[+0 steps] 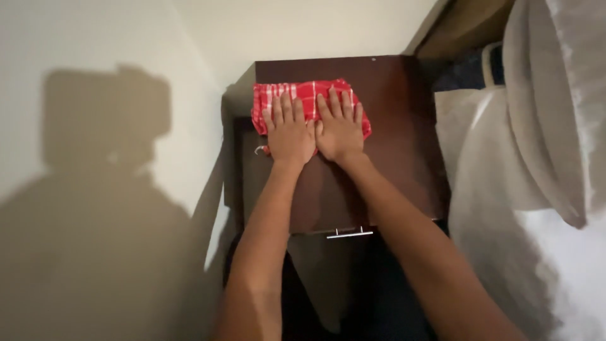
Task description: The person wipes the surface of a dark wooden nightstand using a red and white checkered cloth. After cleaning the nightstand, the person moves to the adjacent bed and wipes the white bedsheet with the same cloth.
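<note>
Evidently both the left hand (289, 134) and right hand (339, 129) lay flat, fingers spread and grasping nothing, on the red checked cloth (302, 95) at upper centre atop the dark wooden nightstand (404, 126); pushed, it might have slid off the far edge.

One cam only, head-worn, looking steeply down from above the person's shoulders; no 2nd view, so no shared area to report. Faces fwd and down onto a dark wooden nightstand (404, 158), whose top fills centre frame at arm's reach. Both forearms enter from bottom edge, the left hand (289, 134) and right hand (339, 129) roughly mid-frame. Pale wall (95, 50) takes the left third; bedding (536, 126) crowds the right edge, close to lens.
</note>
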